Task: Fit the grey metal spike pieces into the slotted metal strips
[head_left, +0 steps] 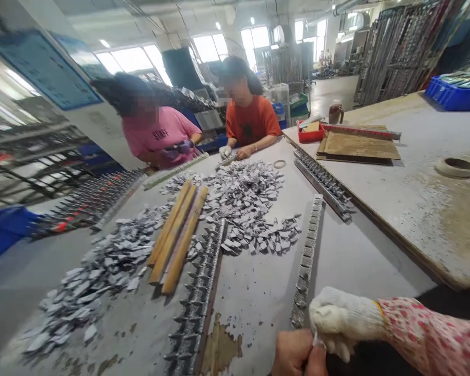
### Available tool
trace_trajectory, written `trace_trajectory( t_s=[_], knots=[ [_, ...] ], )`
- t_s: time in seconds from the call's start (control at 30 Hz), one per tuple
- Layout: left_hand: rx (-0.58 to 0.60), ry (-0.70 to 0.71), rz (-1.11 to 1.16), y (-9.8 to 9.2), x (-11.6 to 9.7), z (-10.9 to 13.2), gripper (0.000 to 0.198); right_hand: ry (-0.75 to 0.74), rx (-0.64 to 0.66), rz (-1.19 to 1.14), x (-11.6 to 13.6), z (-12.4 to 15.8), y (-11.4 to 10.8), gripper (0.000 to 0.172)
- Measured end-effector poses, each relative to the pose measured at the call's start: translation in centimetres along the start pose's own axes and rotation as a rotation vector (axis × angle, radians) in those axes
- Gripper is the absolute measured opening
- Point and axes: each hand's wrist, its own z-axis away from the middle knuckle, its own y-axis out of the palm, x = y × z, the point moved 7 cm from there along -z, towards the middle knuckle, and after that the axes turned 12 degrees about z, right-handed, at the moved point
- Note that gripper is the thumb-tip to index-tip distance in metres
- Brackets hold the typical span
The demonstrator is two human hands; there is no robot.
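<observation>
The left hand (295, 352), bare, is closed in a pinch on a small whitish piece (317, 340); the thumb and finger meet on it at the lower right of the view. The right hand (335, 316), in a white knit work glove and a pink-spotted sleeve (434, 331), is set against the left hand at the same piece — its fingers are curled, but whether they also grip the piece cannot be told.

Just beyond the hands, a long, narrow, silver-grey metal strip (308, 250) with box-like segments lies on the pale grey tabletop (254, 305). To its left lies a dark grey metal strip (198, 297) with projecting teeth; next to that, three yellow-brown wooden bars (175, 235) lie side by side. Loose flat grey-white chips form one heap (250, 188) at table centre and another heap (97, 271) at left.

Across the table are two co-workers — a person in a pink shirt (162, 130) and a person in an orange shirt (253, 122), the latter with hands at the chips
</observation>
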Motion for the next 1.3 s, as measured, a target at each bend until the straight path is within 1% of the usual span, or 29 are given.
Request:
trace_trajectory(
  t_s=[0.07,0.1,0.17,0.2,0.23,0.3,0.33,0.37,0.4,0.43,0.47,0.53,0.63,0.7,0.8,0.97,1.07,1.2,1.27,1.3],
  knots=[
    [0.033,-0.029,0.127,0.4,-0.5,0.1,0.052,0.034,0.075,-0.027,-0.4,0.3,0.5,0.053],
    [0.041,-0.046,0.166,0.5,-0.7,0.1,0.049,0.036,0.090,-0.036,-0.4,0.5,0.6,0.051],
    [0.049,-0.094,0.184,0.4,-0.8,-0.2,0.045,0.032,0.065,-0.028,-0.2,0.7,-0.1,0.046],
    [0.043,-0.130,0.168,0.2,-0.6,-0.4,0.042,0.032,0.031,-0.010,0.0,0.7,-0.8,0.043],
    [0.021,-0.170,0.140,-0.1,-0.4,-0.6,0.038,0.035,-0.022,0.016,0.2,0.7,-1.8,0.040],
    [-0.060,-0.239,0.079,-0.9,0.5,-0.9,0.024,0.045,-0.178,0.121,0.6,0.4,-4.6,0.035],
    [-0.092,-0.277,0.066,-1.2,1.1,-0.9,0.025,0.051,-0.275,0.209,0.9,0.2,-6.3,0.034],
    [-0.099,-0.319,0.073,-1.2,1.8,-0.8,0.035,0.062,-0.376,0.321,1.2,0.0,-8.0,0.034],
    [-0.075,-0.362,0.096,-1.0,2.6,-0.7,0.045,0.081,-0.456,0.459,1.5,-0.2,-9.5,0.034],
    [-0.028,-0.403,0.124,-0.5,3.5,-0.6,0.052,0.110,-0.501,0.601,1.7,-0.6,-10.6,0.036],
    [0.026,-0.435,0.148,0.2,4.3,-0.3,0.055,0.140,-0.508,0.745,1.8,-1.1,-11.4,0.037],
    [0.097,-0.463,0.170,1.1,5.3,0.1,0.058,0.188,-0.468,1.029,1.8,-2.2,-12.0,0.040],
    [0.093,-0.446,0.152,1.5,5.9,0.3,0.056,0.204,-0.416,1.410,2.1,-3.6,-11.8,0.044],
    [0.083,-0.419,0.135,1.5,5.8,0.2,0.055,0.233,-0.365,1.535,2.1,-4.3,-11.7,0.045],
    [0.067,-0.385,0.099,1.4,5.4,0.0,0.052,0.289,-0.263,1.578,1.8,-5.0,-11.6,0.045],
    [0.042,-0.309,0.047,1.4,5.3,-0.2,0.050,0.388,-0.196,1.640,1.9,-6.0,-11.5,0.047],
    [0.017,-0.259,0.029,1.4,5.3,-0.2,0.050,0.466,-0.127,1.642,1.7,-6.8,-11.5,0.051],
    [0.036,-0.276,0.052,1.7,5.5,-0.1,0.049,0.482,-0.003,1.641,1.8,-7.9,-11.0,0.052],
    [0.046,-0.290,0.071,1.5,5.4,0.0,0.051,0.476,0.014,1.668,1.8,-8.3,-10.3,0.049],
    [0.050,-0.295,0.088,1.2,5.3,0.1,0.052,0.479,-0.001,1.688,1.8,-8.3,-10.0,0.048]
  ],
)
